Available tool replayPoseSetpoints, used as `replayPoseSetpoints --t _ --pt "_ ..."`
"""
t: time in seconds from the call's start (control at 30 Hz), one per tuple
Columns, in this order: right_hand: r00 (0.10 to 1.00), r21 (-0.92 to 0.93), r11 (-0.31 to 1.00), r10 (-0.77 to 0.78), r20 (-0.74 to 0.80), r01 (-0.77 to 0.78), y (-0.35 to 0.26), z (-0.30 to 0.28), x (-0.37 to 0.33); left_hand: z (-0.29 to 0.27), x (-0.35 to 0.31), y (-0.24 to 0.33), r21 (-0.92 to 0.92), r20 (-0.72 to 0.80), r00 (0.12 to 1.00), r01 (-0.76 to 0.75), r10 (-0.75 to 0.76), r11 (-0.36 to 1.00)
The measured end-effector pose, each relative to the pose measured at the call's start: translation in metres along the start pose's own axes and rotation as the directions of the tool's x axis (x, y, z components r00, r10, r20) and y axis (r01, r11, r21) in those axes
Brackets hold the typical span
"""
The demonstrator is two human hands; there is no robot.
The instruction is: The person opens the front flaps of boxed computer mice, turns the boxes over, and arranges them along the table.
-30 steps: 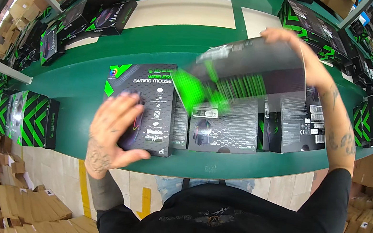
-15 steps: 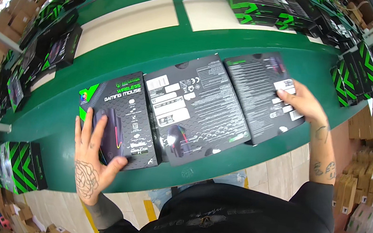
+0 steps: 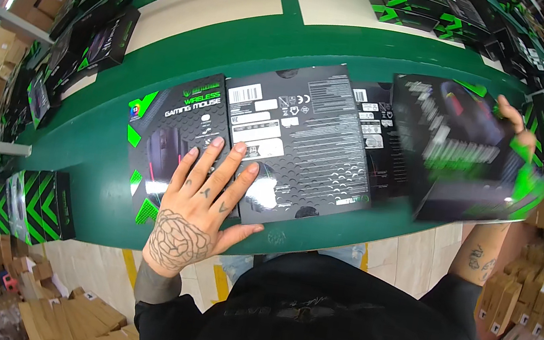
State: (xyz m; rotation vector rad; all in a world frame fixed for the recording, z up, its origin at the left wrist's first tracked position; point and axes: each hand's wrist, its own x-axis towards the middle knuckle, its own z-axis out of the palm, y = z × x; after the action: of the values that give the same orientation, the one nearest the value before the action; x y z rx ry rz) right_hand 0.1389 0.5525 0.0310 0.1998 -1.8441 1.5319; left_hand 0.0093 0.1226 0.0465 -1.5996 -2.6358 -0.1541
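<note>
My left hand [image 3: 199,212] lies flat, fingers spread. It rests across the left mouse box [image 3: 189,112], picture side up, and the edge of the middle mouse box [image 3: 307,144], label side up. To the right, my right hand [image 3: 519,126] grips the far side of a black and green mouse box [image 3: 447,150], blurred by motion and tilted, its picture side showing. Most of that hand is hidden behind the box. Partly covered beneath the lifted box is another dark box [image 3: 379,133] with white labels.
Stacked black and green boxes [image 3: 415,8] stand at the back right, others [image 3: 38,205] at the left end of the green bench [image 3: 186,41]. Pale boards [image 3: 211,10] lie along the back. Brown cartons [image 3: 532,286] fill the lower right, and more cartons [image 3: 78,317] the lower left.
My right hand has lifted and turned a box that lay label side up at the right. My left hand has slid right, from the left box onto the seam with the middle one.
</note>
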Motion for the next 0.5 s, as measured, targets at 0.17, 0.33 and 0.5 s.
replayPoseSetpoints --t 0.17,0.33,0.5 --pt "0.891 -0.185 0.917 0.389 0.234 -0.352 0.008 0.003 -0.007 -0.003 0.005 0.013 -0.035 0.021 1.000 0.006 -0.006 0.999" --pt "0.831 -0.292 0.818 0.544 0.115 -0.495 0.009 0.022 -0.008 0.029 0.014 0.044 0.210 -0.202 0.969 -0.101 0.145 0.972" --pt "0.791 -0.174 0.783 0.611 0.033 -0.598 0.022 0.021 0.001 0.007 0.017 0.043 0.126 -0.216 0.937 -0.253 0.275 0.959"
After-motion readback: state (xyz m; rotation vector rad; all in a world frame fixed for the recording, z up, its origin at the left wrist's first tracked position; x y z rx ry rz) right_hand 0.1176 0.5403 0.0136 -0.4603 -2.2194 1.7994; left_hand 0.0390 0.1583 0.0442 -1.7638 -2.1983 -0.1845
